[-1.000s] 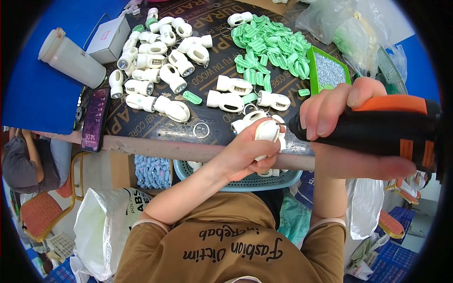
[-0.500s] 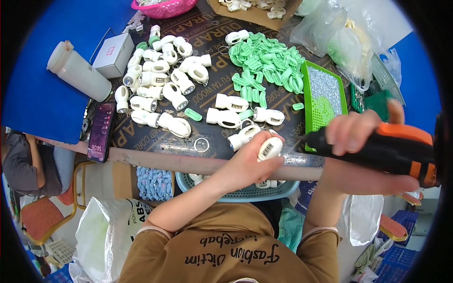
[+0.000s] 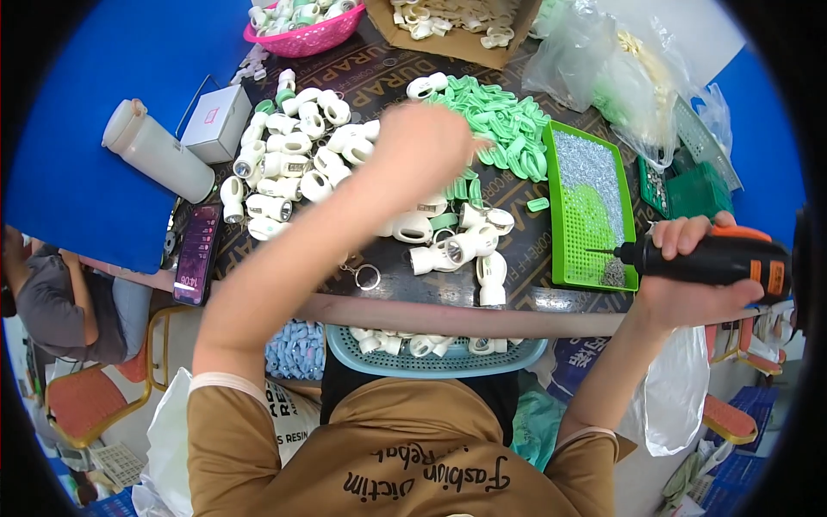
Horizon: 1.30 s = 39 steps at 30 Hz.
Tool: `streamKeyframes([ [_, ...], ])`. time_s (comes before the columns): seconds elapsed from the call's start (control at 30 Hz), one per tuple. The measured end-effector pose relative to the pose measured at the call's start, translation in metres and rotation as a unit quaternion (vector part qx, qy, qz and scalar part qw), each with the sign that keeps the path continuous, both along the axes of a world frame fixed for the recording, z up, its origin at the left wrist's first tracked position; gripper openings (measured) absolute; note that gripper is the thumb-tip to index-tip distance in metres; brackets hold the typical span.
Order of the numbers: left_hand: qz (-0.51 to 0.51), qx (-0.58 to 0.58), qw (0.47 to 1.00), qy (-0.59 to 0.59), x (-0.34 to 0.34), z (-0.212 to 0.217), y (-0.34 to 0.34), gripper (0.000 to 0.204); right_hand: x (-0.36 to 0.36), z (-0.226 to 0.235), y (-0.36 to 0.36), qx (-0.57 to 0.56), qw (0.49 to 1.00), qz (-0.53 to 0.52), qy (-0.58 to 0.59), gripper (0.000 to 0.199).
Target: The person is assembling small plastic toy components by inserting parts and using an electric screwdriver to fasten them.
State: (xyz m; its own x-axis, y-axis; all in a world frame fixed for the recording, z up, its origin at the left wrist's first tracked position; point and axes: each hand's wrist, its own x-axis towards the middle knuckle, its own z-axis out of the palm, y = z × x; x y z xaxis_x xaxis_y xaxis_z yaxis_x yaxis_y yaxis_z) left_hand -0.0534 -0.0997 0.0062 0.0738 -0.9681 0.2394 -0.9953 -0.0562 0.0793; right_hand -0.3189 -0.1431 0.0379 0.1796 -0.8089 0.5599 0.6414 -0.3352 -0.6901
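My right hand [image 3: 668, 289] grips a black and orange electric screwdriver [image 3: 732, 261]. Its thin bit points left, over the bright green tray [image 3: 555, 172] of small silvery screws [image 3: 594, 164]. My left hand [image 3: 426, 146] is stretched out across the table, at the left edge of a heap of green plastic parts [image 3: 512, 121]. Motion smears its fingers, so I cannot tell whether they hold anything. Below that forearm lie several white plastic flashlights [image 3: 472, 245], some with metal rings. A larger group of white flashlights [image 3: 280, 164] spreads to the left.
At the left stand a phone [image 3: 197, 254], a white bottle [image 3: 159, 151] and a small white box [image 3: 214, 125]. A pink basket [image 3: 310, 41] and a cardboard box [image 3: 448, 50] hold white parts at the back. Below the table edge is a blue basket [image 3: 431, 365]. A person sits at left.
My left hand has let go of the white flashlight near the table edge and swung away toward the green heap. The screwdriver in my right hand has shifted right and slightly nearer.
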Motion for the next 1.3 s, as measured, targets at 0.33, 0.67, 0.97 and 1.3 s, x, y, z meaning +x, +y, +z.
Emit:
streamKeyframes([
  [0.33, 0.021, 0.083, 0.986, 0.142, 0.135, -0.059, -0.174, 0.051, 0.001, -0.011, -0.036, 0.029, 0.994, -0.087, 0.051, 0.073],
  [0.67, -0.102, -0.063, 0.824, 0.554, 0.113, 0.004, -0.107, 0.035, 0.001, -0.016, -0.058, 0.013, 0.99, -0.109, 0.09, 0.069],
  [0.97, -0.135, 0.008, 0.628, 0.766, 0.007, 0.004, 0.054, 0.039, 0.007, -0.042, -0.068, 0.0, 0.977, -0.167, 0.13, 0.061],
  [1.3, -0.077, 0.081, 0.106, 0.988, -0.047, -0.055, 0.118, 0.034, 0.011, -0.049, -0.066, -0.031, 0.974, -0.198, 0.106, 0.061],
])
